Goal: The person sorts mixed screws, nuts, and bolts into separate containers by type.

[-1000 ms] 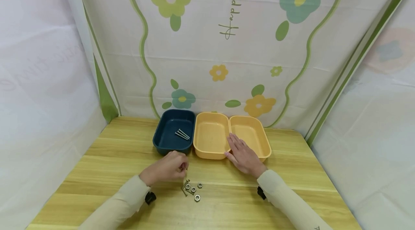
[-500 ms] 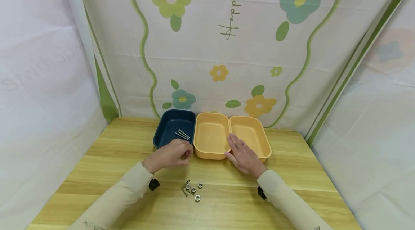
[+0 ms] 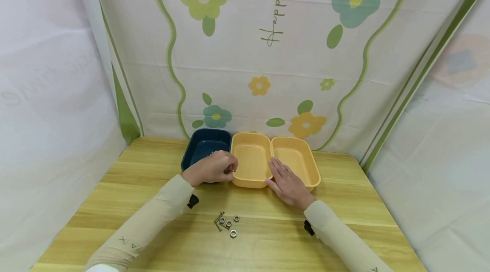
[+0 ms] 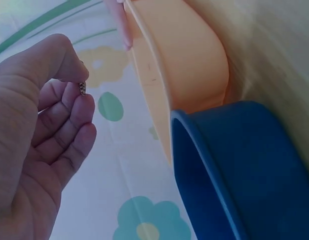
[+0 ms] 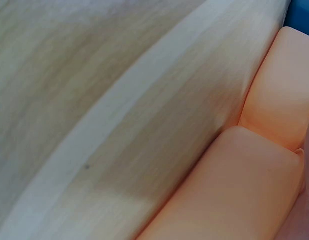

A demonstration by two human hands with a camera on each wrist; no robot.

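Observation:
My left hand (image 3: 212, 167) pinches a small screw (image 4: 82, 88) between thumb and fingertips; only a short threaded part shows. That hand is above the near right corner of the dark blue bin (image 3: 186, 159), beside the middle yellow bin (image 3: 250, 183). It hides most of the long screws lying in the blue bin. My right hand (image 3: 289, 184) lies with straight fingers across the adjoining rims of the middle and right yellow bin (image 3: 314, 165). Nearer me on the table, several thin screws (image 3: 217, 223) lie among several hex nuts (image 3: 233, 233).
All 3 bins stand side by side against a flower-printed cloth (image 3: 229, 59) at the back of the wooden table (image 3: 291, 242). Cloth walls also hang at the left and right.
My left hand has moved forward and right with the screw, from the near side of the blue bin to above its near right corner. The right hand stays still.

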